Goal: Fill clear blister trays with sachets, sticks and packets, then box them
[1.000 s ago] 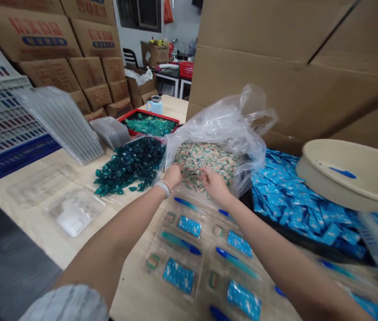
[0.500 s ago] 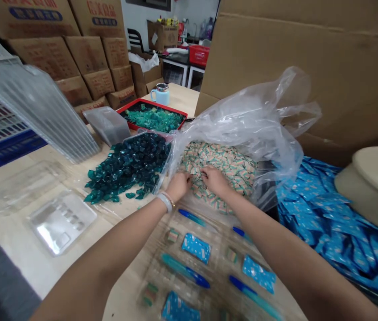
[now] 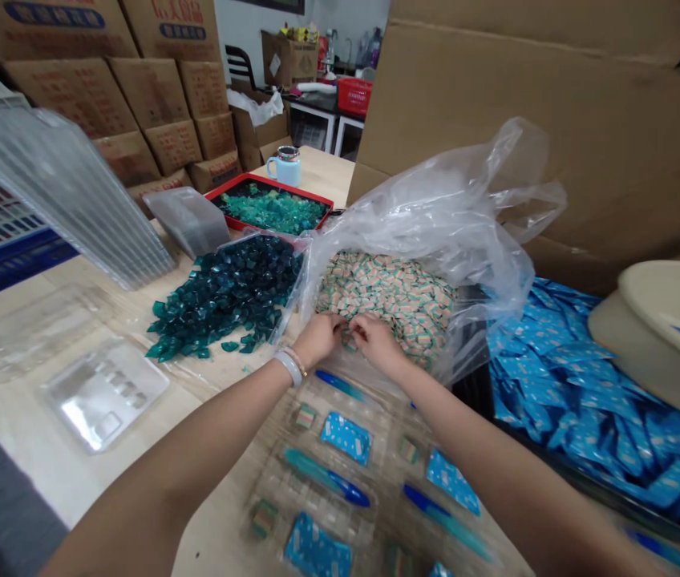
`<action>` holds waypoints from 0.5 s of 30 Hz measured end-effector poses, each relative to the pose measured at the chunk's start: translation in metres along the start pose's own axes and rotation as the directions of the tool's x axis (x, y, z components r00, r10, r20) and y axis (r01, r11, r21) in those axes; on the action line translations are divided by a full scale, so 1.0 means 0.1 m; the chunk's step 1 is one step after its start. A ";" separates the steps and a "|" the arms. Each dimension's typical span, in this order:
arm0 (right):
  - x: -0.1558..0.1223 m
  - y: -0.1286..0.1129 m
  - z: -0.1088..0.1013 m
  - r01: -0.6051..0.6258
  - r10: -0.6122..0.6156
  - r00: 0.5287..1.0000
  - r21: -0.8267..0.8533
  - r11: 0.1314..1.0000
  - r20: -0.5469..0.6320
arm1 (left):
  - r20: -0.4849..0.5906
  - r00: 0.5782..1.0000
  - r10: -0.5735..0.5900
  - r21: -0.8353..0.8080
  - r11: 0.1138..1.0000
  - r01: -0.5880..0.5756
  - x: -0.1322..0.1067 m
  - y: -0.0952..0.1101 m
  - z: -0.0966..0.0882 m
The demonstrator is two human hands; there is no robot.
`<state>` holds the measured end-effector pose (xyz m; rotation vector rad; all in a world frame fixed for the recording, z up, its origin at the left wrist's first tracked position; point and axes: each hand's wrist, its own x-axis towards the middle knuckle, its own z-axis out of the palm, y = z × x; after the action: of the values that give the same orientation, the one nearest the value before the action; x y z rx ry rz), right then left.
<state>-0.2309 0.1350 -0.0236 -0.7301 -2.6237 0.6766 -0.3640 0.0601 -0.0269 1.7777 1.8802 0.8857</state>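
Both hands reach into the near edge of a heap of small striped sachets (image 3: 394, 292) lying in an open clear plastic bag (image 3: 454, 208). My left hand (image 3: 319, 336) and my right hand (image 3: 376, 340) are close together, fingers curled and pinching among the sachets; what they hold is too small to make out. A white bracelet sits on my left wrist. Below my forearms lies a clear blister tray (image 3: 340, 473) with blue packets, blue pens and small sachets in its pockets.
A pile of dark teal wrapped pieces (image 3: 225, 292) lies left of the bag, a red tray (image 3: 268, 208) of green ones behind it. Blue packets (image 3: 562, 385) fill a bin at right, beside a cream basin (image 3: 665, 328). Empty clear trays (image 3: 103, 393) lie left; cardboard boxes surround.
My two hands have drawn closer together at the near edge of the sachet heap. The view has shifted slightly; the rest stays put.
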 end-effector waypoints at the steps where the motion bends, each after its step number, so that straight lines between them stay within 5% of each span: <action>1: 0.01 -0.01 0.00 0.017 -0.017 1.000 -0.018 1.000 0.008 | 0.012 1.000 -0.002 -0.003 1.000 0.002 0.01 -0.01 0.00; 5: 0.01 -0.09 -0.04 0.061 -0.054 0.995 -0.090 0.994 0.086 | 0.105 0.994 0.029 -0.038 0.999 -0.025 0.05 -0.08 -0.01; 15: 0.04 -0.13 -0.03 0.047 -0.028 0.995 -0.197 0.979 0.095 | 0.102 0.995 -0.008 -0.160 0.987 0.024 0.07 -0.08 0.04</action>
<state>-0.2384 0.1288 -0.0139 -0.7182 -2.8113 0.4504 -0.3678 0.0676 -0.0339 1.6760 1.7067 0.8984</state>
